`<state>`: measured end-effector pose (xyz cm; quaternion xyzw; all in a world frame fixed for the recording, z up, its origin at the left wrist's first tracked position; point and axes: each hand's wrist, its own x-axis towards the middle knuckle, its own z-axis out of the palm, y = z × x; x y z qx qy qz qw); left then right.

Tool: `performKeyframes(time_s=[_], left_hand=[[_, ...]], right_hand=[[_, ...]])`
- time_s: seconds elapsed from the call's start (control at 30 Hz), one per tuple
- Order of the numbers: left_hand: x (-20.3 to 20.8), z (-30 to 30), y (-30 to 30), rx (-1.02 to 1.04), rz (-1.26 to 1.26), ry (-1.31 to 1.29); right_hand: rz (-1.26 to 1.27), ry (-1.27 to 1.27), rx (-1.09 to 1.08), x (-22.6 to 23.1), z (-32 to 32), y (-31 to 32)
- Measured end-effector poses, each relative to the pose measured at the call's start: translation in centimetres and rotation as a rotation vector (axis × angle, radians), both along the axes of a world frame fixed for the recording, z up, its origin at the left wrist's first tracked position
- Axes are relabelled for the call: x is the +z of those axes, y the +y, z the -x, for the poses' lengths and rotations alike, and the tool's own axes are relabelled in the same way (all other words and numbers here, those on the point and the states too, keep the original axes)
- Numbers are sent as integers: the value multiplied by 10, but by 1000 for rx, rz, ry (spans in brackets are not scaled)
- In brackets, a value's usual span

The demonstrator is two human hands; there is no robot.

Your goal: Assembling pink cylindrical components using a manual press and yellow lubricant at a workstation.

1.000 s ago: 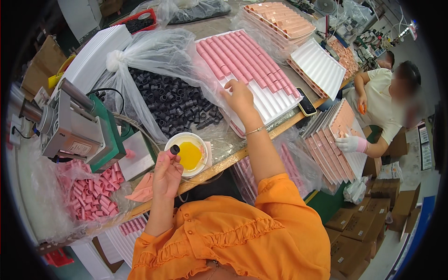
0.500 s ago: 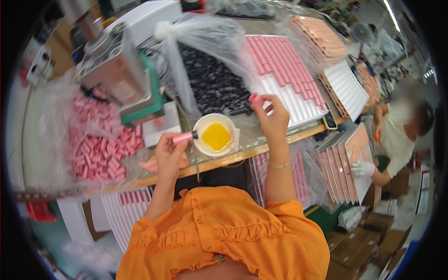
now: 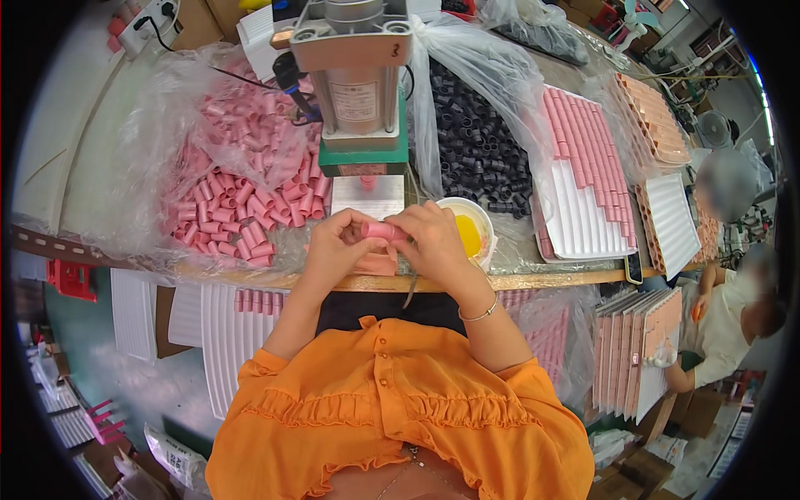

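In front of the press, my left hand (image 3: 340,247) and my right hand (image 3: 435,243) meet around one short pink tube (image 3: 379,231). The left fingers pinch its left end, while the right fingers close over its right end and hide it. Just right of my right hand stands a white bowl (image 3: 490,254) with yellow liquid (image 3: 468,237) in it. Beneath the hands lies a pinkish cloth (image 3: 377,265) at the table's edge. Behind them is the press (image 3: 358,100) with a green block, a metal plate (image 3: 379,198) and a small pink piece under its head.
Loose pink tubes (image 3: 225,221) heap up on the left. Black parts (image 3: 475,137) fill a clear plastic bag behind the bowl. Farther right, a ridged white tray (image 3: 575,217) holds rows of pink tubes. A co-worker (image 3: 725,321) handles stacked trays (image 3: 629,350) at the right.
My left hand has moved away from the bowl. My right hand has come left from beside the black parts, and both now grip the pink tube. The view has shifted left.
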<state>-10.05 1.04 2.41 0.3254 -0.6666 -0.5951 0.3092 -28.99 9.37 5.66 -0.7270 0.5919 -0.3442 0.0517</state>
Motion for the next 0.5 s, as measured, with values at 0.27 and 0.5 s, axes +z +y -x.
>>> performKeyframes(time_s=[0.27, 0.5], left_hand=[[-4, 20, -80, 19, 593, -251], [-1, -38, -67, 109, 219, -126]], right_hand=[[-128, -73, -277, -16, -9, -62], [-26, 51, -321, -43, -24, -92]])
